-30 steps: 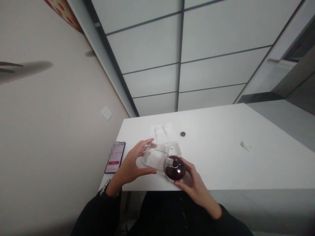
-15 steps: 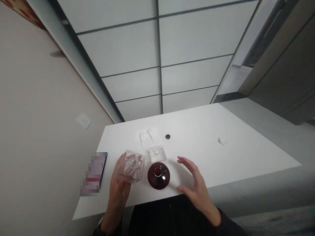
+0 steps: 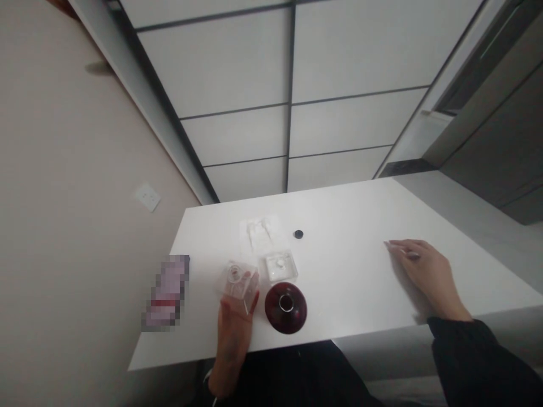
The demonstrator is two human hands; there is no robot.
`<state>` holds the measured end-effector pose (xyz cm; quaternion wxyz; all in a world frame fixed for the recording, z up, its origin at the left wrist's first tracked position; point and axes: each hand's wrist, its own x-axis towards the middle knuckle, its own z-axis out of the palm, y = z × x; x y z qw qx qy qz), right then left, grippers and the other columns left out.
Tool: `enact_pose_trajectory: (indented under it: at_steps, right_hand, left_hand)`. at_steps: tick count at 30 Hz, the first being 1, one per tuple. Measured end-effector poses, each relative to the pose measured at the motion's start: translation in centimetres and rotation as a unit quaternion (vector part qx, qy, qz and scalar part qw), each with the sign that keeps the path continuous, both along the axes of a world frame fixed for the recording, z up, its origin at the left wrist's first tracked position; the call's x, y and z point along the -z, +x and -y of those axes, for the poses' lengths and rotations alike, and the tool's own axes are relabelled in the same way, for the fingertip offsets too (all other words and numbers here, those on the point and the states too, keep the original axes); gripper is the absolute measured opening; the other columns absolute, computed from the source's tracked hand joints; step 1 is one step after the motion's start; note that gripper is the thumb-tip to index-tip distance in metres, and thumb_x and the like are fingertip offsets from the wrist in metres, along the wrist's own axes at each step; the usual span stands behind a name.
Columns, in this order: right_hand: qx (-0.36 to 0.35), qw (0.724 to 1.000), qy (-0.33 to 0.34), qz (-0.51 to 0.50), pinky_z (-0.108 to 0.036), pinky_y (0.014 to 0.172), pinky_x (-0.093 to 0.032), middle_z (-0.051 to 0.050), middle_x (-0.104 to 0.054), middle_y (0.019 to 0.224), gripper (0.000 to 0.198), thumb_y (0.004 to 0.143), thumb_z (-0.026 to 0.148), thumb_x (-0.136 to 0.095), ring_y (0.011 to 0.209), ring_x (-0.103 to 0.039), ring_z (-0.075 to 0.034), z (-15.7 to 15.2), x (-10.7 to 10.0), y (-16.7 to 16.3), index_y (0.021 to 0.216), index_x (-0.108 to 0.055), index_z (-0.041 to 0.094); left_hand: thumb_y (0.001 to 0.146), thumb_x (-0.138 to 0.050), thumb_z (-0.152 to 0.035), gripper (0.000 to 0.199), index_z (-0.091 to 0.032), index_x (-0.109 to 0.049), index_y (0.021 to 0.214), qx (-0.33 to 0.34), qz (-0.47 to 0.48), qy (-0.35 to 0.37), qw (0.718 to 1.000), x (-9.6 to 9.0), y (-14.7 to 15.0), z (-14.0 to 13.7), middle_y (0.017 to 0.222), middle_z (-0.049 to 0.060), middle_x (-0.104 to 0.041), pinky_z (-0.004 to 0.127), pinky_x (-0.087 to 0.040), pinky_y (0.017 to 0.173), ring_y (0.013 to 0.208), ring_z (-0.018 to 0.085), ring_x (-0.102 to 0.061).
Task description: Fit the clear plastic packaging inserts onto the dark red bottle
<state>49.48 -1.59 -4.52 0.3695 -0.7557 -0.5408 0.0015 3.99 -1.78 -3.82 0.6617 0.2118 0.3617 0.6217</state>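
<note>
My left hand (image 3: 236, 325) is wrapped round a clear square bottle (image 3: 240, 282) with a round open neck, held up over the left of the table. Just to its right stands a round dark red bottle (image 3: 285, 316), its neck uncapped. Behind that is a second clear square container (image 3: 280, 267) on the table. Far to the right, my right hand (image 3: 428, 277) is closed at the tabletop, with its fingertips pinching a small white crumpled tissue (image 3: 386, 243). Most of the tissue is hidden by the fingers.
On the white table (image 3: 339, 215) a small black cap (image 3: 298, 234) lies beyond the bottles. Two pale long-stemmed pieces (image 3: 258, 229) rest on a white sheet to its left. A blurred-out flat object (image 3: 166, 291) lies by the left edge, near the wall.
My right hand has moved from beside the red bottle far to the right and closed on the white tissue. My left hand has turned the clear bottle while still holding it.
</note>
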Motion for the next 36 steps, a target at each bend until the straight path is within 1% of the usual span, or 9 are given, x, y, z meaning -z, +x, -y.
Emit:
enact_pose_trajectory:
  at_steps: [6,10,13,18,21,24,30,33,36]
  right_hand:
    - [-0.011,0.997,0.041,-0.061,-0.040,0.071,-0.062,-0.012,-0.076,0.101,0.049,0.099,0.063,-0.056,0.078,-0.072,-0.024,0.5,0.1,-4.5,0.107,-0.080,0.021]
    - [-0.004,1.000,0.029,0.004,-0.044,0.075,-0.061,-0.014,-0.075,0.111,0.055,0.100,0.065,-0.051,0.080,-0.072,-0.025,0.3,0.3,-5.7,0.107,-0.081,0.020]
    - [-0.005,1.000,0.006,0.030,-0.042,0.070,-0.060,-0.013,-0.077,0.108,0.055,0.102,0.065,-0.048,0.074,-0.072,-0.025,0.5,-0.2,-6.2,0.103,-0.081,0.021]
    - [-0.122,0.989,0.022,-0.078,-0.039,0.070,-0.065,-0.009,-0.078,0.104,0.038,0.103,0.054,-0.058,0.070,-0.074,-0.021,2.2,-1.2,-10.8,0.102,-0.080,0.023]
    - [-0.195,0.968,0.050,-0.148,-0.038,0.075,-0.068,-0.009,-0.077,0.108,0.026,0.106,0.042,-0.058,0.087,-0.077,-0.024,3.6,-1.3,-15.1,0.107,-0.080,0.027]
    - [-0.262,0.951,0.042,-0.157,-0.041,0.086,-0.069,-0.008,-0.079,0.107,0.024,0.107,0.034,-0.056,0.098,-0.078,-0.025,4.5,-1.1,-18.1,0.115,-0.079,0.030]
    - [-0.285,0.955,0.013,-0.080,-0.052,0.088,-0.068,-0.011,-0.075,0.124,0.032,0.102,0.028,-0.063,0.107,-0.076,-0.031,4.4,-0.7,-18.9,0.132,-0.073,0.032]
    - [-0.317,0.944,0.022,-0.085,-0.048,0.087,-0.068,-0.009,-0.077,0.119,0.031,0.103,0.020,-0.058,0.106,-0.076,-0.029,4.4,-0.8,-19.1,0.127,-0.074,0.032]
    - [-0.323,0.939,0.027,-0.112,-0.045,0.087,-0.068,-0.008,-0.078,0.115,0.026,0.103,0.019,-0.059,0.104,-0.077,-0.028,4.5,-1.2,-19.9,0.120,-0.074,0.031]
  left_hand:
    - [0.086,-0.078,-0.069,0.073,-0.034,-0.063,0.148,0.005,0.005,-0.003,1.000,0.0,0.0,0.0,0.156,0.010,-0.061,0.050,-0.050,0.119,0.148,0.039,-0.054]
    - [0.088,-0.077,-0.069,0.068,-0.031,-0.067,0.144,0.021,0.010,-0.008,1.000,0.2,-0.3,-0.1,0.153,0.011,-0.064,0.042,-0.057,0.112,0.148,0.036,-0.054]
    - [0.085,-0.079,-0.070,0.068,-0.029,-0.070,0.140,0.024,0.011,-0.012,1.000,0.1,-0.4,-0.3,0.156,0.011,-0.061,0.039,-0.059,0.109,0.152,0.036,-0.049]
    - [0.082,-0.083,-0.068,0.071,-0.026,-0.071,0.139,0.009,0.007,-0.025,1.000,-0.3,-0.3,-0.5,0.158,0.011,-0.059,0.041,-0.059,0.110,0.153,0.037,-0.048]
    - [0.084,-0.080,-0.069,0.069,-0.025,-0.072,0.137,0.000,-0.001,-0.036,0.999,-0.6,-0.1,-0.4,0.156,0.011,-0.061,0.041,-0.060,0.108,0.152,0.037,-0.049]
    - [0.085,-0.080,-0.069,0.068,-0.025,-0.073,0.136,0.000,-0.008,-0.043,0.999,-0.5,-0.2,-0.5,0.159,0.010,-0.058,0.040,-0.061,0.106,0.152,0.037,-0.048]
    - [0.085,-0.078,-0.071,0.068,-0.027,-0.073,0.135,-0.003,-0.017,-0.050,0.999,-0.1,-0.3,-0.5,0.161,0.009,-0.056,0.042,-0.059,0.111,0.155,0.038,-0.045]
    - [0.088,-0.075,-0.070,0.066,-0.026,-0.072,0.138,0.010,-0.011,-0.049,0.999,-0.2,-0.4,-0.5,0.158,0.010,-0.059,0.044,-0.056,0.115,0.154,0.037,-0.046]
    - [0.089,-0.076,-0.068,0.064,-0.027,-0.072,0.138,0.018,0.005,-0.055,0.998,-0.4,-0.4,-0.4,0.156,0.011,-0.061,0.043,-0.057,0.113,0.150,0.037,-0.052]
